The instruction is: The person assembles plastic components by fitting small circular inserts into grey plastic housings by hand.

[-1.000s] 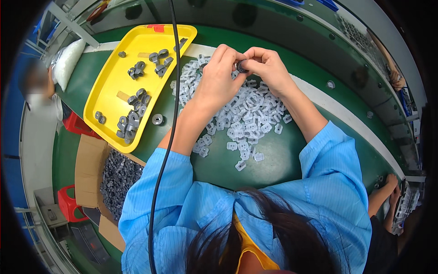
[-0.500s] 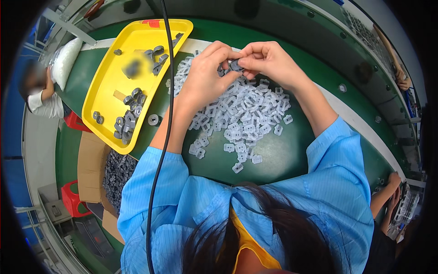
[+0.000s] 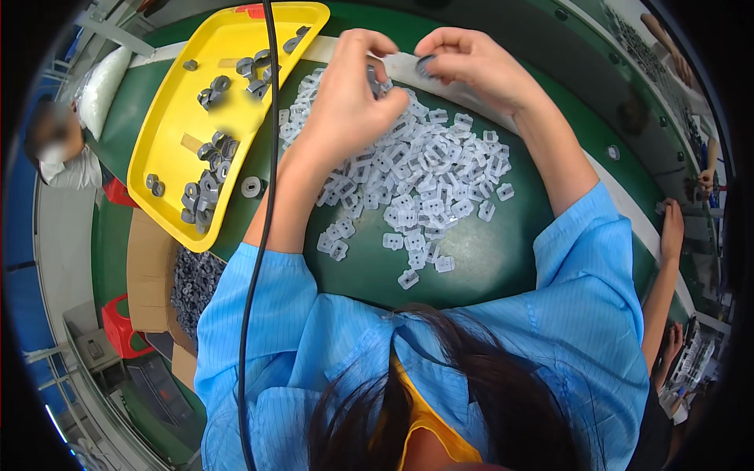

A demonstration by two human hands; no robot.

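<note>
While right hand [image 3: 481, 69] pinches grey part [image 3: 425, 67], left hand [image 3: 349, 98] curls, hold unclear. Likely single-part handling; next needs steady pinch.

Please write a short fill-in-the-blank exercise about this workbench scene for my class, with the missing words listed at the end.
1. The tray holding the grey parts is ____ in colour.
2. The pile of translucent pieces lies on a ____ table.
3. The open cardboard box is on the person's ____ side.
4. A gap shows that the left hand and the right hand are held ____.

Missing words: yellow; green; left; apart.
</note>
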